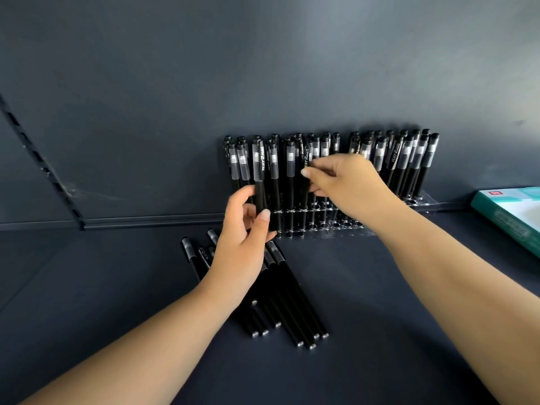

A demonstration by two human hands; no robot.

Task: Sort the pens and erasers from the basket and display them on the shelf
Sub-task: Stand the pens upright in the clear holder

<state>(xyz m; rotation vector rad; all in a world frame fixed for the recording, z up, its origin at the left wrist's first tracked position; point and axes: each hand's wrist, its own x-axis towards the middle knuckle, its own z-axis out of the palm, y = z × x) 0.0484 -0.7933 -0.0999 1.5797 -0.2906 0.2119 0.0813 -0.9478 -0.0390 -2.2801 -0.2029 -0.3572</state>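
A clear acrylic pen rack (429,200) stands against the back wall of the dark shelf, with several black pens upright in it. My left hand (245,238) grips one black pen (259,171) upright at the rack's left front, thumb and fingers around its barrel. My right hand (347,182) pinches another black pen (305,162) near its cap in the rack's middle. Several loose black pens (292,302) lie flat on the shelf under my left forearm. No basket or erasers are in view.
A teal and white flat box (508,217) lies at the right edge of the shelf. A slotted upright rail (43,168) runs along the left wall. The dark shelf surface (380,302) stretches toward me.
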